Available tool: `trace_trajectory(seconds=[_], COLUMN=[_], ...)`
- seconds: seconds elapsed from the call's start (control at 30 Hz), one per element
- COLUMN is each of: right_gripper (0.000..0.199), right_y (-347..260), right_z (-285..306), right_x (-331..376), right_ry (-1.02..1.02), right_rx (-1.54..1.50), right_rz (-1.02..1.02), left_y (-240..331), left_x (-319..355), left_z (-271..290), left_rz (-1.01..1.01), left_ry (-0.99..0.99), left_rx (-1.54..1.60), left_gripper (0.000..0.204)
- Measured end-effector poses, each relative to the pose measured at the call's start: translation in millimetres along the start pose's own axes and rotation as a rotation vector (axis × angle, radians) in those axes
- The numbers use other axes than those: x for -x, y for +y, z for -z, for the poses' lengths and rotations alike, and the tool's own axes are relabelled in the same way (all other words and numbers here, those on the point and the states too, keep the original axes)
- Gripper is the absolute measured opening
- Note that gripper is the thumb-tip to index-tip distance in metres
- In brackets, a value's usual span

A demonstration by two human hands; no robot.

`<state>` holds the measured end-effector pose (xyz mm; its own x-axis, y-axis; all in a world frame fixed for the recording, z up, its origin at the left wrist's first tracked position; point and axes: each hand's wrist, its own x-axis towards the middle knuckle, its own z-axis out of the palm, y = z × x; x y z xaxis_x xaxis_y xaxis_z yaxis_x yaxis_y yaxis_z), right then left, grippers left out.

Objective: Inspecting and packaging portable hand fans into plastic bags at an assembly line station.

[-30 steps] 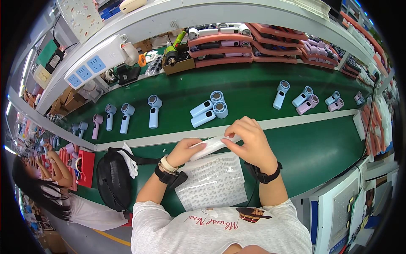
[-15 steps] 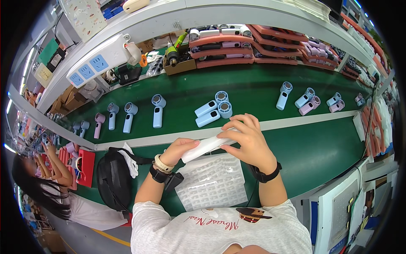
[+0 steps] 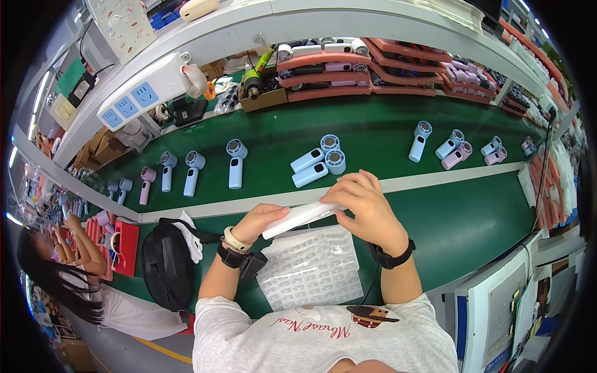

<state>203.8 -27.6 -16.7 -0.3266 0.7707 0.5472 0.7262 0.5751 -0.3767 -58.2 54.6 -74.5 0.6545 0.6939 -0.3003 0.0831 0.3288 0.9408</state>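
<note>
Green worktop (image 3: 466,205) | white object (elongated) (image 3: 293,221) | left fingers (image 3: 268,211) hold left end | right fingers (image 3: 351,194), right

We see a smooth, plastic-looking white piece (image 3: 296,221), paper sheets (image 3: 298,283) under glossy clear film (image 3: 339,252) near, satiny plastic blue fans (image 3: 235,173) far, a smooth green worktop (image 3: 466,217), and a matt cloth-like black bag (image 3: 163,264) left.

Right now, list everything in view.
Piece: one, white, centre
Bench: one, green, centre
Fans: over ten, blue or pink, across middle
Sheets: count unclear, white, bench front
Bag: one, black, bench left
Cloth: one, white, by bag
Bin: one, red, by bag
Power strip: one, white, upper left
Carton: one, brown, upper centre
Tool: one, green, at carton
Trays: several, pink, upper right
Co-worker: one, light clothes, left
Left hand: one, bare, on piece
Right hand: one, bare, on piece
</note>
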Motion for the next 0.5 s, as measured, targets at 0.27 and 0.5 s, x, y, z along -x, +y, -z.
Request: trace_trajectory(seconds=[0.27, 0.5], right_gripper=[0.045, 0.056], right_y=[-5.1, 6.2], right_z=[1.2, -10.4], right_x=[-4.7, -7.2], right_ry=[0.182, 0.291], right_rx=[0.129, -0.147], right_rz=[-0.136, -0.326], left_y=[4.1, 4.9], left_x=[8.4, 14.1], left_z=[-8.7, -21.1], left_rz=[-0.156, -0.300], left_ry=[0.104, 0.152], left_rx=[-0.158, -0.285], left_gripper=[0.028, 0.024])
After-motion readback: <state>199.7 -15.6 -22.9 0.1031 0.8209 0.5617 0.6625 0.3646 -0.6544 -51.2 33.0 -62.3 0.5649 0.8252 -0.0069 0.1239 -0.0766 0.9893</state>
